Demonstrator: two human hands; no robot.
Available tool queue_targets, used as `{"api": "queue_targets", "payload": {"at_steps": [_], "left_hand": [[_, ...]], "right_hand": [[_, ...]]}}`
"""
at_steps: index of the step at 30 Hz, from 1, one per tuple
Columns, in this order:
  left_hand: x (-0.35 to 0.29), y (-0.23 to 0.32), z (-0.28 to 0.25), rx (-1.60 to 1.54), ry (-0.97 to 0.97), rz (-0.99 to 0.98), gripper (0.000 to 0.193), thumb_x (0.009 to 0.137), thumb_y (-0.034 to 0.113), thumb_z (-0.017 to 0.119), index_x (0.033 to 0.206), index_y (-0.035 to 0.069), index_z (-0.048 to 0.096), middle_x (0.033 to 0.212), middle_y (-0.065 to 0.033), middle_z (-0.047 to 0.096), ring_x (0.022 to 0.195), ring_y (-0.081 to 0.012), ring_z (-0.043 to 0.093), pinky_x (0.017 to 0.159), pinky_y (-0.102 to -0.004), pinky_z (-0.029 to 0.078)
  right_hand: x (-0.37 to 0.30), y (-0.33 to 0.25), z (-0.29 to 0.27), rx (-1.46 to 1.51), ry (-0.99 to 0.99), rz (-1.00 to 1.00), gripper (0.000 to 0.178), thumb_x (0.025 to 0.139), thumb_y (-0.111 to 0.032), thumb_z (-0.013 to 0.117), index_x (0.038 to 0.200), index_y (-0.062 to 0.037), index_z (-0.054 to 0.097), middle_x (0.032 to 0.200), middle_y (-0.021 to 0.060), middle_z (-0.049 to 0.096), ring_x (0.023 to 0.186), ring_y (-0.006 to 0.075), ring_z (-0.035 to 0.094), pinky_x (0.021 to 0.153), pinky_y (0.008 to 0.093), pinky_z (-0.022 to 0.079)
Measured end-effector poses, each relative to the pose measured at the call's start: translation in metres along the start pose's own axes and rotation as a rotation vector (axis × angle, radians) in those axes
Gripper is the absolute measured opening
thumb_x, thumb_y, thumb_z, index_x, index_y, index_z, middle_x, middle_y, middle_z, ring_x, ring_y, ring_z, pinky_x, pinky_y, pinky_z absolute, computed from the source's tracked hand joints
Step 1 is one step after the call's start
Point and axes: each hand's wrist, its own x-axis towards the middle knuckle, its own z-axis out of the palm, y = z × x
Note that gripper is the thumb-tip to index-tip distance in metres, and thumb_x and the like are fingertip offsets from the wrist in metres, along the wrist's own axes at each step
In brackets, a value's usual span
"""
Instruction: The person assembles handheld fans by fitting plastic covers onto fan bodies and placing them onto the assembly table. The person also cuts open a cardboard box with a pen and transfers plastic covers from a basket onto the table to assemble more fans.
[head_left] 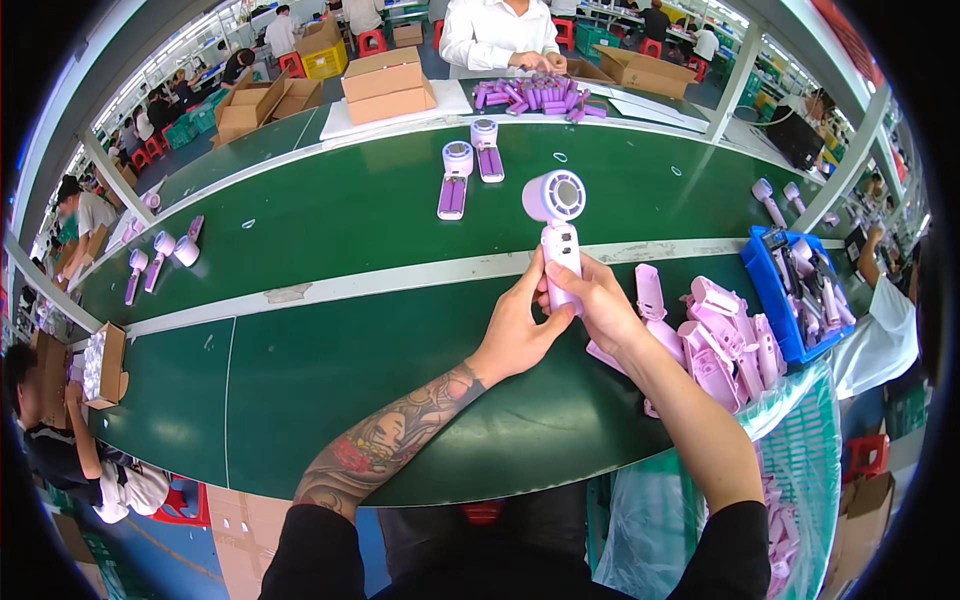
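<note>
A pale purple handheld fan (562, 250) stands upright between my two hands, its round grille head at the top and a row of small dark openings on the handle. My left hand (522, 318) closes around the handle from the left, thumb near its lower end. From the right, my right hand (597, 298) grips the same handle with the thumb pressed on its front. The hands hide part of the handle's lower end. To the right of my right hand lies a pile of loose pink plastic shells (715, 335) on the green table.
Fans with opened handles (453, 190) stand on the green conveyor (340, 215) beyond a pale rail. A blue bin (800, 290) of fans and parts sits at right. Across the line, a person in white (500, 40) handles purple cylindrical cells (540, 95) beside a cardboard box (388, 85).
</note>
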Motion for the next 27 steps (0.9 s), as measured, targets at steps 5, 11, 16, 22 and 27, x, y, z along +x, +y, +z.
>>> {"api": "queue_targets", "payload": {"at_steps": [5,11,16,22,27], "left_hand": [[0.018,-0.023,-0.014,0.075,0.003,0.129,0.065,0.094,0.017,0.065,0.151,0.0,0.038,0.134,-0.0198,0.057,0.114,-0.027,0.059,0.098,-0.0359,0.047],[0.052,-0.083,-0.061,0.808,0.571,0.083,0.055,0.087,0.024,0.068,0.135,0.003,0.051,0.126,-0.0188,0.055,0.116,-0.0364,0.05,0.1,-0.0459,0.041],[0.114,-0.117,-0.1,1.059,0.672,-0.11,0.059,0.086,0.034,0.069,0.131,0.001,0.051,0.125,-0.0213,0.054,0.11,-0.0378,0.054,0.095,-0.0467,0.045],[0.151,-0.085,-0.113,0.964,0.325,-0.298,0.047,0.087,0.031,0.068,0.12,-0.001,0.056,0.104,-0.0164,0.061,0.083,-0.0292,0.062,0.075,-0.0383,0.052],[0.122,-0.048,-0.087,0.238,0.269,-0.289,0.039,0.091,0.021,0.065,0.121,0.0,0.052,0.097,-0.013,0.061,0.077,-0.0231,0.062,0.07,-0.0334,0.051]], "right_hand": [[0.012,0.003,-0.013,0.112,0.128,0.082,0.037,0.098,-0.024,0.064,0.12,0.0044,0.057,0.094,0.0113,0.068,0.078,0.0133,0.062,0.072,0.0257,0.051],[0.016,-0.011,-0.085,0.443,-0.067,0.083,0.041,0.099,-0.024,0.063,0.125,0.0068,0.055,0.104,0.0154,0.067,0.083,0.0142,0.064,0.076,0.023,0.052],[0.018,0.013,-0.089,-0.79,0.439,-0.228,0.044,0.094,-0.022,0.063,0.125,0.0079,0.055,0.118,0.0225,0.061,0.098,0.0268,0.062,0.083,0.0315,0.054],[0.02,0.024,-0.093,-1.769,0.749,-0.25,0.046,0.088,-0.018,0.061,0.124,0.0087,0.055,0.129,0.0286,0.057,0.111,0.0386,0.059,0.09,0.0405,0.054],[0.018,0.035,-0.11,-1.653,0.428,-0.017,0.045,0.085,-0.012,0.05,0.126,0.0046,0.061,0.12,0.0271,0.061,0.11,0.0458,0.057,0.089,0.0491,0.051]]}}
